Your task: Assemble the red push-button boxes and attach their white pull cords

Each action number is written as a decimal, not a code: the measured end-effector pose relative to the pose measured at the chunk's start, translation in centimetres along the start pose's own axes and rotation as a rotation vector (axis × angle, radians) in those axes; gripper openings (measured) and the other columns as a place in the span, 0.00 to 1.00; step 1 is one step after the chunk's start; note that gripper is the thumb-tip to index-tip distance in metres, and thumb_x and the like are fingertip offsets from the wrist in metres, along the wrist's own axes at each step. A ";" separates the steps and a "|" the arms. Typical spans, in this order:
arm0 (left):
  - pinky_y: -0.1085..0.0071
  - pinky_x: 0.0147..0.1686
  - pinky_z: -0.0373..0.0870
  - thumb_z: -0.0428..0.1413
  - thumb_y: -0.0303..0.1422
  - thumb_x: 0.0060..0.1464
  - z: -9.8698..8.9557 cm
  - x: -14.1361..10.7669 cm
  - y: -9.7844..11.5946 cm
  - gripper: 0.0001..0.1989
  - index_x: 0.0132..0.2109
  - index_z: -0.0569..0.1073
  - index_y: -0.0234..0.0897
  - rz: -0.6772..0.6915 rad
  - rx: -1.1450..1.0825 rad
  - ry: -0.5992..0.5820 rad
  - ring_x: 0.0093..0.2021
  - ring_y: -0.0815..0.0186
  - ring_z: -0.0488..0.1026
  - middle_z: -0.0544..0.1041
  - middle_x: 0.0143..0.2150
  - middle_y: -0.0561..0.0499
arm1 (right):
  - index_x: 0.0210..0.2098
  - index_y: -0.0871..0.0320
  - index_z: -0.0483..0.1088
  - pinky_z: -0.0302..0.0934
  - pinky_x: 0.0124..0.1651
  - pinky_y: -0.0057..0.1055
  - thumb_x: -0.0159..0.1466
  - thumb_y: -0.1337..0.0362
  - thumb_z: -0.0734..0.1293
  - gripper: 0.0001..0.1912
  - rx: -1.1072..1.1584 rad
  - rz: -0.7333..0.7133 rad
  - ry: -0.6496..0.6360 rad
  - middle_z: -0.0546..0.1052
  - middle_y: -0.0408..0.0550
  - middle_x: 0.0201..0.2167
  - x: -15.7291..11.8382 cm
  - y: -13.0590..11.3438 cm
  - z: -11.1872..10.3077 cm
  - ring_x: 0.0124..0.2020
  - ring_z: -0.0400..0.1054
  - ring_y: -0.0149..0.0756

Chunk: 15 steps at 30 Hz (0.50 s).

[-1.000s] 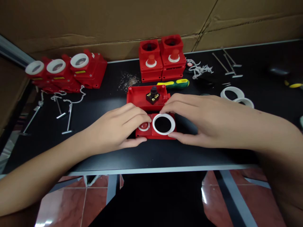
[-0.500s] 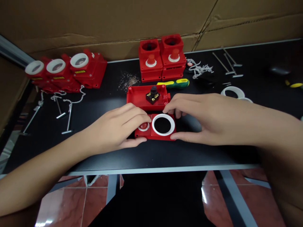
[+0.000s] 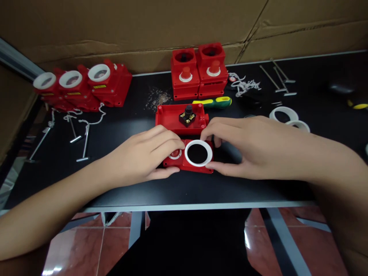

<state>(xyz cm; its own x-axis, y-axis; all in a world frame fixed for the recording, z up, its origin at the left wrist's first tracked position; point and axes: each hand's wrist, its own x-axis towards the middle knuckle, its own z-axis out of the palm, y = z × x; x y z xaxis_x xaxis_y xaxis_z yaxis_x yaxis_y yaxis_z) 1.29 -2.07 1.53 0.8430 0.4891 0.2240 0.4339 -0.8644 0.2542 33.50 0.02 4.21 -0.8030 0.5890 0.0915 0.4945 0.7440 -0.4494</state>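
Observation:
In front of me on the black table lies a red housing cover (image 3: 185, 165) with a red indicator lens (image 3: 174, 153). My left hand (image 3: 156, 153) grips its left end, fingers over the top edge and thumb at the front. A white ring (image 3: 198, 165) sits around the cover's round opening, through which black shows. My right hand (image 3: 241, 145) curls about the ring's right side, thumb against its lower right and fingertips at its upper right. Directly behind is an open red box (image 3: 169, 115) containing a black switch block (image 3: 187, 117) with brass-coloured contacts.
Red units with white rings (image 3: 110, 86) and corded metal T-bars (image 3: 85, 145) stand at left. Two red units (image 3: 185, 84) stand behind a green-yellow screwdriver (image 3: 214, 102). Loose white rings (image 3: 299, 124), white cord (image 3: 247, 86) and metal T-bars (image 3: 270, 78) lie right. Cardboard (image 3: 138, 30) backs the table.
My right thumb has moved in slightly onto the white ring, which looks a little shifted on the cover. My left hand keeps its hold. The whole view has shifted slightly.

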 end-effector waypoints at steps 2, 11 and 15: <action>0.57 0.58 0.82 0.62 0.39 0.80 0.1 0.0 0.0 0.14 0.62 0.75 0.34 0.009 0.002 0.007 0.57 0.51 0.83 0.85 0.59 0.38 | 0.48 0.54 0.75 0.59 0.29 0.38 0.76 0.47 0.71 0.17 -0.010 0.024 -0.035 0.83 0.48 0.42 0.2 -0.2 0.1 0.28 0.73 0.40; 0.57 0.59 0.82 0.64 0.38 0.79 -0.2 -0.1 0.0 0.15 0.63 0.74 0.35 -0.001 0.001 -0.009 0.58 0.51 0.83 0.85 0.60 0.38 | 0.44 0.51 0.71 0.60 0.31 0.38 0.73 0.43 0.77 0.20 0.015 0.094 -0.077 0.83 0.46 0.40 0.2 0.1 -0.3 0.29 0.74 0.41; 0.55 0.61 0.82 0.65 0.37 0.77 -0.4 -0.1 0.1 0.17 0.65 0.74 0.35 0.001 -0.017 -0.039 0.60 0.50 0.83 0.84 0.63 0.37 | 0.51 0.51 0.75 0.65 0.34 0.42 0.75 0.48 0.73 0.15 0.060 0.052 -0.098 0.85 0.50 0.47 -0.1 0.3 -0.8 0.35 0.78 0.45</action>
<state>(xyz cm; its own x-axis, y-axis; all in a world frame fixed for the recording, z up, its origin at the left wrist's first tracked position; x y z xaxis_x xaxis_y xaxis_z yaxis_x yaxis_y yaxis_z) 1.16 -2.14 1.93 0.8555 0.4828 0.1873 0.4278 -0.8626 0.2699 33.97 0.43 4.77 -0.8072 0.5899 -0.0195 0.5175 0.6915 -0.5040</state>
